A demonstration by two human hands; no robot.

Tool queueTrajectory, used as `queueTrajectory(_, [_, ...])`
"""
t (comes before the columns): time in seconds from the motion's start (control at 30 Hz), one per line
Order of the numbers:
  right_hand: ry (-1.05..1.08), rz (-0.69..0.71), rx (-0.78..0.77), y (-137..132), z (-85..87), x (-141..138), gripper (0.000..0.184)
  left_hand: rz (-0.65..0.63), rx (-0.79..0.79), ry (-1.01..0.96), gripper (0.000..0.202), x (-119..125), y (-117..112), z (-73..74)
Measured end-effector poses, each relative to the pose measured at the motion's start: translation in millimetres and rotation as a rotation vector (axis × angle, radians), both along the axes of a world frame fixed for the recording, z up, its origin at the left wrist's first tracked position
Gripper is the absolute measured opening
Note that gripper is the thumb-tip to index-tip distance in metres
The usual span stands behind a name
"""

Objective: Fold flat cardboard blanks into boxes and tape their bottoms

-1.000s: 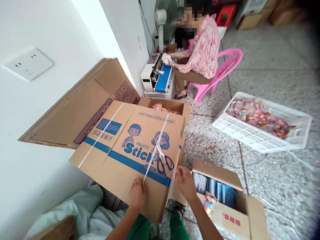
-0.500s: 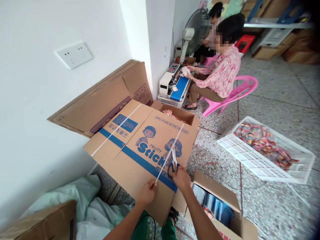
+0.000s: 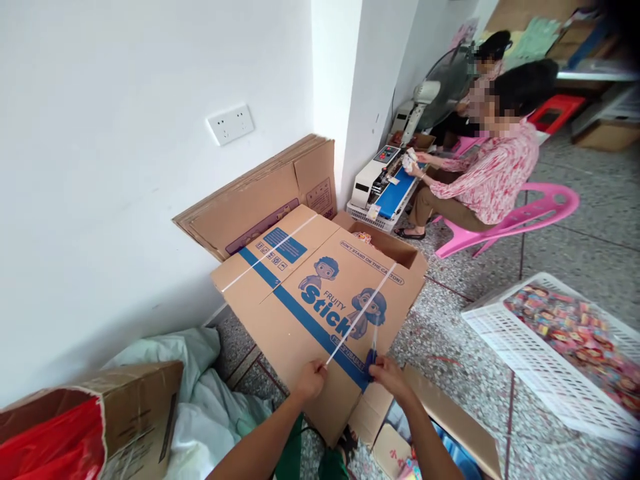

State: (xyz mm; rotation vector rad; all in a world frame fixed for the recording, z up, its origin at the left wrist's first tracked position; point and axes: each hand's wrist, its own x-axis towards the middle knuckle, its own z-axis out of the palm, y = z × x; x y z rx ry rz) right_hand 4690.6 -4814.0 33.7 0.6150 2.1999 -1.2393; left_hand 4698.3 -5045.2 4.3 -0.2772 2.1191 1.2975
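A flat stack of folded cardboard cartons [image 3: 313, 313], printed "Fruity Stick", lies tilted before me with two white straps round it. My left hand [image 3: 311, 380] is closed, pinching the nearer white strap [image 3: 345, 340] at the carton's lower edge. In my right hand [image 3: 390, 375] is a pair of scissors [image 3: 371, 360] with dark blue handles, blades pointing away over the printed carton. The scissors lie to the right of the strap, apart from it, and the strap still runs unbroken across the top.
Folded cardboard [image 3: 270, 193] leans on the wall. An open box of packets [image 3: 400, 248] stands behind the cartons. At right are a white basket [image 3: 530, 360] and an open carton [image 3: 450, 413]. Two people sit by a sealing machine [image 3: 385, 180]; a red-lined box [image 3: 140, 413] is at left.
My view has swung left, so everything sits further right. The scissors have moved away from the strap to its right, and their blades have closed. My left hand keeps its pinch.
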Motion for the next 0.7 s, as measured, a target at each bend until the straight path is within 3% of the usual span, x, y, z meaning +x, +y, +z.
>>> queueTrajectory(0.2, [0.005,-0.089,-0.470,-7.6,-3.6,72.4,0.038,0.024,-0.020,0.008,0.031,2.4,0.2,6.4])
queueTrajectory(0.3, [-0.050,-0.012,-0.458,-11.7,-9.4,89.8,0.042,0.029,-0.031,0.015,0.030,3.2,-1.1,10.5])
queueTrajectory(0.5, [-0.077,0.212,-0.340,-28.8,6.2,71.4,0.045,0.039,-0.055,0.053,0.029,9.1,-3.7,21.5])
queueTrajectory(0.7, [-0.023,0.268,-0.363,-52.2,4.1,39.6,0.043,0.058,-0.095,0.064,0.027,7.9,-4.8,28.4])
